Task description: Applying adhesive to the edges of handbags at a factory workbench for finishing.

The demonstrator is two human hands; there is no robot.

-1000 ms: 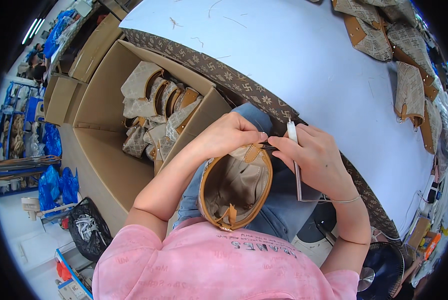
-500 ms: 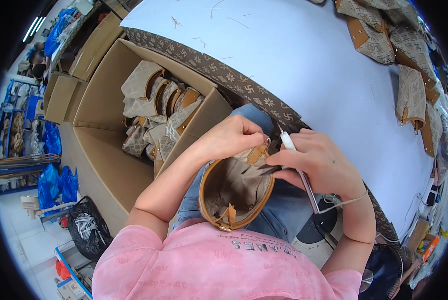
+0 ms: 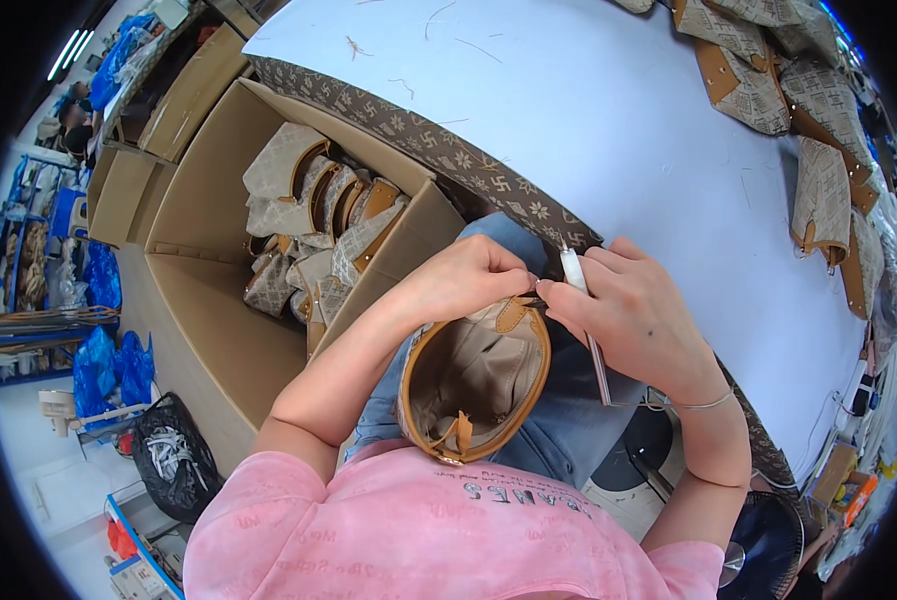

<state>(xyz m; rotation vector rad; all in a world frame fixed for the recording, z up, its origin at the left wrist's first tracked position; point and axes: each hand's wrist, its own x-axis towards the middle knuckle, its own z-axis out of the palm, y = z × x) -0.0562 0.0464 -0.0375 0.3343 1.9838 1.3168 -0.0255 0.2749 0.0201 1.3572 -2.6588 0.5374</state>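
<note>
While left hand [image 3: 476, 275] pinches it, right hand [image 3: 637, 315] a tool [image 3: 573, 275], the bag [image 3: 481, 375] lies bodyward.

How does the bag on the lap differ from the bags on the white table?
The lap bag gapes toward the camera, showing its beige lining; the table bags show mostly patterned outsides. The lap bag sits alone, while the table bags lie overlapping. The left hand is at the lap bag's rim; no hand touches the table bags. Both have tan trim.

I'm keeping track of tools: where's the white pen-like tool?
Head view, right of centre: the white pen-like tool is in the right hand, beside the open bag.
</note>
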